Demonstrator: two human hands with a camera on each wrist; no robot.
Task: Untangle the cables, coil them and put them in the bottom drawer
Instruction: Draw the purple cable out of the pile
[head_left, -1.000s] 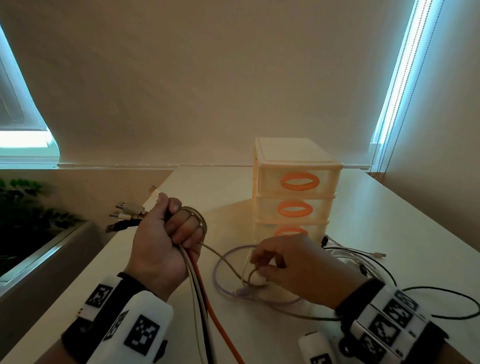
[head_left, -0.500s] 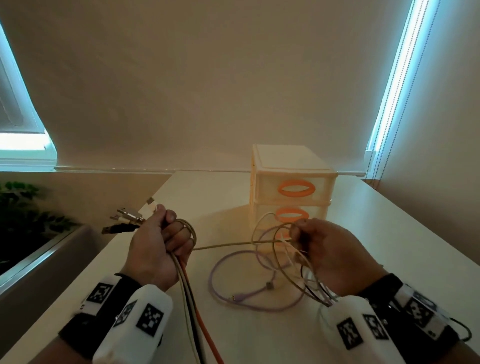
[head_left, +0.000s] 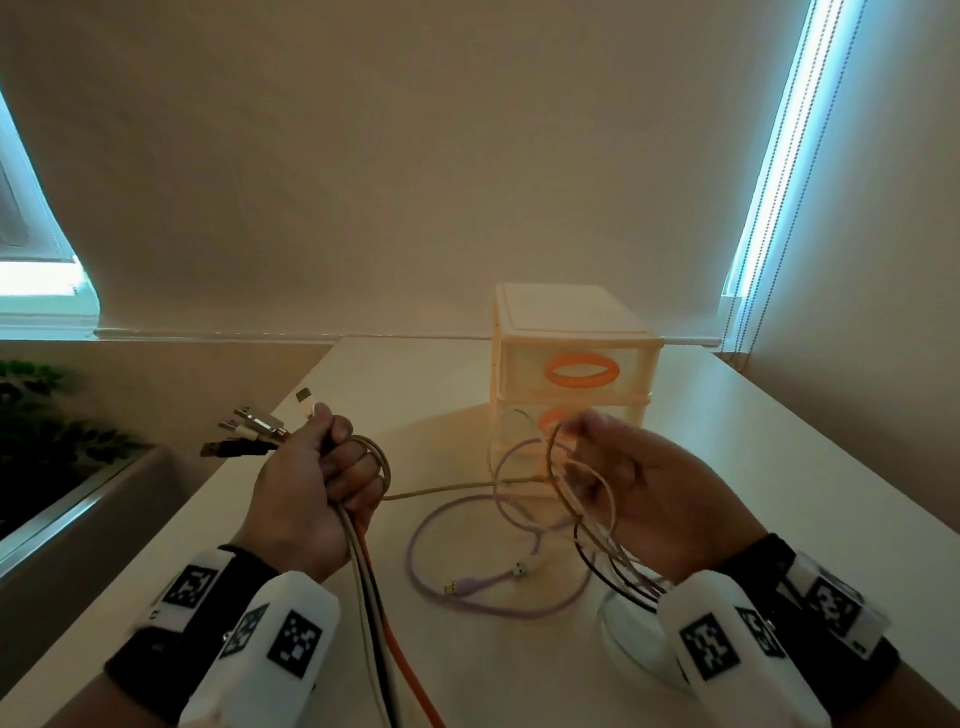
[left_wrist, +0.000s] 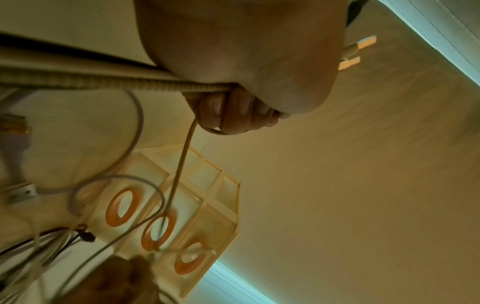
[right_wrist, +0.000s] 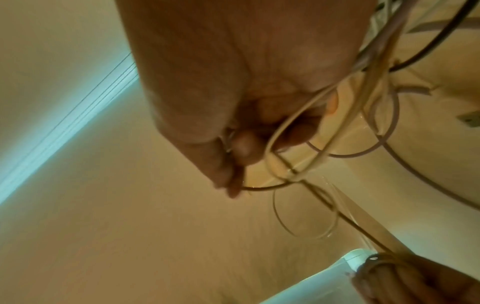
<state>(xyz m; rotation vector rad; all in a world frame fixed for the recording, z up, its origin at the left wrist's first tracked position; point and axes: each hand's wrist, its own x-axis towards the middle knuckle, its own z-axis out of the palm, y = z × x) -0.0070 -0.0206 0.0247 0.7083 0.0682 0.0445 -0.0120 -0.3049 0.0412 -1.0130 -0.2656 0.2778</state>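
Left hand fisted round a bundle of cables, plugs sticking out past the thumb. Right hand pinches loops of thin cable (blurred) before the drawer unit. Purple cable lies on the table.

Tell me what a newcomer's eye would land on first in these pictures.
First, the two hands at the centre: the left hand grips a bundle of cables with metal USB plugs fanning out to its left, while the right hand holds up loose loops of thin beige cable. Behind them stands a cream plastic three-drawer unit with orange oval handles, and a lilac cable lies curled on the pale table between the wrists.
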